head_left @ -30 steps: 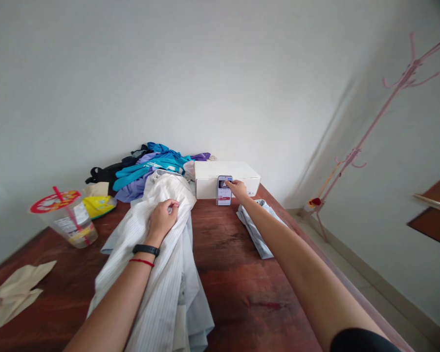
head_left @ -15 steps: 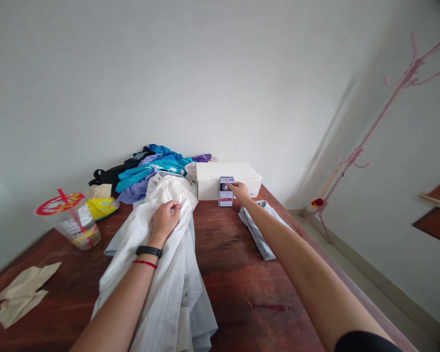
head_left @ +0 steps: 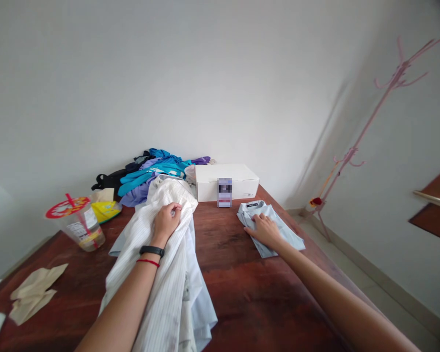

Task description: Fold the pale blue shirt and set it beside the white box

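My left hand (head_left: 166,222) rests on top of a white striped shirt (head_left: 132,288), fingers curled into a loose fist; nothing shows in it. That shirt lies long over other pale garments. To the right, my right hand (head_left: 266,231) lies with fingers apart on a folded light blue shirt (head_left: 286,234), its collar toward the far side. Beyond and between my hands, a phone (head_left: 224,193) leans upright against a white box (head_left: 238,173); its screen is blurred.
A plastic cup with a red straw (head_left: 82,227) stands at left, near a yellow packet (head_left: 104,211). Crumpled napkins (head_left: 34,293) lie nearer. Colored clothes (head_left: 154,168) are heaped against the wall. A pink coat rack (head_left: 368,115) stands on the floor at right.
My right hand has left the phone and come back toward me onto the folded light blue shirt. My left hand stays on the striped shirt.
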`<state>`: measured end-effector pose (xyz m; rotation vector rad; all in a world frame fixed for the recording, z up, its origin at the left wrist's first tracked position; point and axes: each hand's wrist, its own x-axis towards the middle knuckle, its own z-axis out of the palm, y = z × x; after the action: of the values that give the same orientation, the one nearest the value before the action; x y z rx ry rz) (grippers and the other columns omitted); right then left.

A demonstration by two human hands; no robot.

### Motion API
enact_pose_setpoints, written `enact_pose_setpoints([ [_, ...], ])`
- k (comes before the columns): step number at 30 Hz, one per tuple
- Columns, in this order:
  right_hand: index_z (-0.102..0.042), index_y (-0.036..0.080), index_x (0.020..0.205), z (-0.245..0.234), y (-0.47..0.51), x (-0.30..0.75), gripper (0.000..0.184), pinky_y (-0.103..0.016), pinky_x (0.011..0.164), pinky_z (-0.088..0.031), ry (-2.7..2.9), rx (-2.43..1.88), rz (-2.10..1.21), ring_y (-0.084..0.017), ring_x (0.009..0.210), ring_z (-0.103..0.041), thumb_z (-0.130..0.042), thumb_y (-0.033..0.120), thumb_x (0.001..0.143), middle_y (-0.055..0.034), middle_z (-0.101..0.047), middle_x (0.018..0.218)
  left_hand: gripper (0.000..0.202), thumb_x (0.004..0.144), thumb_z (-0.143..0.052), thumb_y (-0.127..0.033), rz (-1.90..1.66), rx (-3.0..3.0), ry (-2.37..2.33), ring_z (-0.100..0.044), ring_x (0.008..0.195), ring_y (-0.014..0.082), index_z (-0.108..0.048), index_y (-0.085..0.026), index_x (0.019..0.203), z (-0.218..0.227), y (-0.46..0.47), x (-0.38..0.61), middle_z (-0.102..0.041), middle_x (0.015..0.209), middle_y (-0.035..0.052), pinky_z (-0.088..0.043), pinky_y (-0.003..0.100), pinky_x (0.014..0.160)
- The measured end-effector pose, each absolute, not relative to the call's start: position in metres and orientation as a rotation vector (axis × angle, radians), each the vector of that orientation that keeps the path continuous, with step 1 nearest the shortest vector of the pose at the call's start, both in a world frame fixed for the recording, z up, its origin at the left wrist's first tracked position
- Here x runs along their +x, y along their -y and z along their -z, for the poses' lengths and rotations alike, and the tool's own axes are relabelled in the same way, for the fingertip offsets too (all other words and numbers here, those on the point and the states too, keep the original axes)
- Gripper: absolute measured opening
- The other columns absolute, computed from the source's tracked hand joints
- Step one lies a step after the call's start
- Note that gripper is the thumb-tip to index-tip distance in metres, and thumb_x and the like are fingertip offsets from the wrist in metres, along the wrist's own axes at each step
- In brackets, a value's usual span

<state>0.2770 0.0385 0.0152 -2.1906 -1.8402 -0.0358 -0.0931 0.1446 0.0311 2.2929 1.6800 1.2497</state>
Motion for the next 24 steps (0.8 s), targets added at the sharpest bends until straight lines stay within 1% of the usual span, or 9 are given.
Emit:
enact_pose_setpoints([
  [3,-0.068,0.013,0.11,-0.018,-0.007,0.263,0.031,-0.037,0.087,-0.041,1.902,-2.199,0.015,-0.034,0.108,-0.065,-0.056,0.038,0.096,-0.0191,-0.07,0.113,0.023,0.095,-0.049,-0.029,-1.23,2.334,-1.691,-0.071,0.1,0.024,-0.071,-0.022,0.098,-0.032,-0.145,-0.093,-0.078,0.104,0.0064,-0.052,0.03,0.086],
  [6,-0.067,0.015,0.102,-0.025,0.028,0.241,0.025,-0.033,0.081,-0.04,2.006,-2.114,-0.051,-0.029,0.098,-0.068,-0.047,0.031,0.1,-0.0151,-0.072,0.105,0.024,0.096,-0.048,-0.026,-1.185,2.379,-1.735,-0.071,0.099,0.0243,-0.071,-0.019,0.1,-0.035,-0.144,-0.092,-0.077,0.104,0.008,-0.052,0.03,0.084],
  [10,-0.064,0.02,0.09,-0.028,0.089,0.214,0.017,-0.032,0.082,-0.04,2.115,-1.798,-0.189,-0.025,0.095,-0.066,-0.05,0.026,0.098,-0.0082,-0.069,0.096,0.021,0.1,-0.051,-0.024,-1.042,2.469,-1.807,-0.069,0.099,0.0232,-0.07,-0.016,0.104,-0.042,-0.135,-0.089,-0.074,0.105,0.0091,-0.053,0.035,0.087],
  [13,-0.06,0.021,0.083,-0.023,0.136,0.204,0.019,-0.03,0.08,-0.04,2.009,-1.521,-0.356,-0.022,0.09,-0.064,-0.049,0.025,0.098,-0.0048,-0.065,0.09,0.022,0.101,-0.061,-0.033,-0.839,2.579,-1.797,-0.067,0.104,0.0225,-0.068,-0.014,0.108,-0.05,-0.124,-0.085,-0.07,0.11,0.0079,-0.054,0.043,0.094],
  [17,-0.055,0.02,0.077,-0.009,0.175,0.207,0.03,-0.029,0.072,-0.039,1.663,-1.291,-0.467,-0.018,0.076,-0.056,-0.048,0.038,0.101,-0.0019,-0.057,0.08,0.03,0.099,-0.063,-0.038,-0.572,2.657,-1.759,-0.065,0.11,0.0255,-0.066,-0.014,0.117,-0.068,-0.11,-0.071,-0.068,0.118,0.0101,-0.052,0.049,0.098],
  [19,-0.053,0.02,0.074,-0.004,0.181,0.213,0.037,-0.028,0.066,-0.037,1.476,-1.249,-0.505,-0.017,0.069,-0.05,-0.051,0.048,0.099,0.0005,-0.052,0.072,0.038,0.098,-0.062,-0.036,-0.49,2.652,-1.747,-0.065,0.113,0.0308,-0.061,-0.013,0.128,-0.079,-0.099,-0.06,-0.068,0.119,0.0158,-0.049,0.053,0.099],
  [21,-0.052,0.02,0.072,-0.001,0.182,0.219,0.042,-0.027,0.062,-0.035,1.335,-1.225,-0.566,-0.016,0.065,-0.044,-0.054,0.056,0.095,0.0025,-0.047,0.066,0.054,0.096,-0.061,-0.035,-0.437,2.646,-1.697,-0.064,0.117,0.0369,-0.05,-0.01,0.143,-0.086,-0.08,-0.047,-0.066,0.125,0.0235,-0.047,0.055,0.099],
  [22,-0.052,0.02,0.071,-0.001,0.181,0.221,0.044,-0.027,0.062,-0.034,1.292,-1.214,-0.591,-0.015,0.064,-0.043,-0.056,0.058,0.093,0.003,-0.046,0.065,0.061,0.095,-0.06,-0.036,-0.417,2.652,-1.64,-0.063,0.12,0.0385,-0.045,-0.01,0.148,-0.086,-0.067,-0.039,-0.064,0.13,0.0259,-0.047,0.055,0.101],
  [24,-0.052,0.02,0.069,-0.001,0.18,0.223,0.046,-0.027,0.062,-0.034,1.255,-1.184,-0.617,-0.015,0.064,-0.042,-0.058,0.061,0.09,0.0032,-0.047,0.064,0.068,0.095,-0.058,-0.042,-0.387,2.68,-1.468,-0.059,0.13,0.0366,-0.039,-0.013,0.153,-0.078,-0.032,-0.026,-0.057,0.144,0.0241,-0.045,0.049,0.106],
])
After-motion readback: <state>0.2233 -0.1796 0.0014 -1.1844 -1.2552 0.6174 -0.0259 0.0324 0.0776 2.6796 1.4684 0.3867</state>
